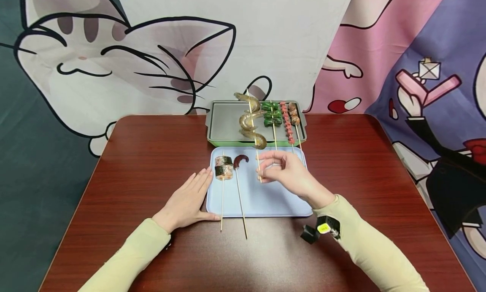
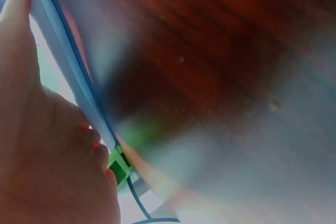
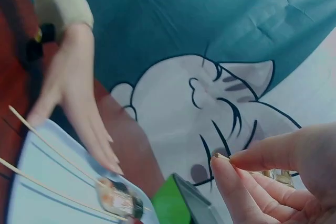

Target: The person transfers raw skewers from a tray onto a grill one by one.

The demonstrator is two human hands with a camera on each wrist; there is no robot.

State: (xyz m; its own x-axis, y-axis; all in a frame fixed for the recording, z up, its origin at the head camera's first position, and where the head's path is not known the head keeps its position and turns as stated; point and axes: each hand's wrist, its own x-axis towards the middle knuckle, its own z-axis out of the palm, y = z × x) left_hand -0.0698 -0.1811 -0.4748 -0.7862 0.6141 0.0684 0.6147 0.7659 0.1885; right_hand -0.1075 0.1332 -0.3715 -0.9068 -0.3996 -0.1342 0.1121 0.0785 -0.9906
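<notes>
Shrimp skewer [image 1: 244, 121] is in the air about the far tray [image 1: 226, 124]; we pinch its near end with our right hand [image 1: 284, 169]. Our left hand [image 1: 190, 199] lies straight-fingered along the blue tray [image 1: 275, 203]. Pinched so low, the shrimps may twist into the pepper skewer [image 1: 272, 114].

A reddish-brown table [image 1: 152, 152] carries a light blue tray [image 1: 273, 203]. Just beyond the blue tray, at the table's far edge, sits a green pan [image 1: 228, 123]; glossy wood grain shows to the tray's left, right and front.
</notes>
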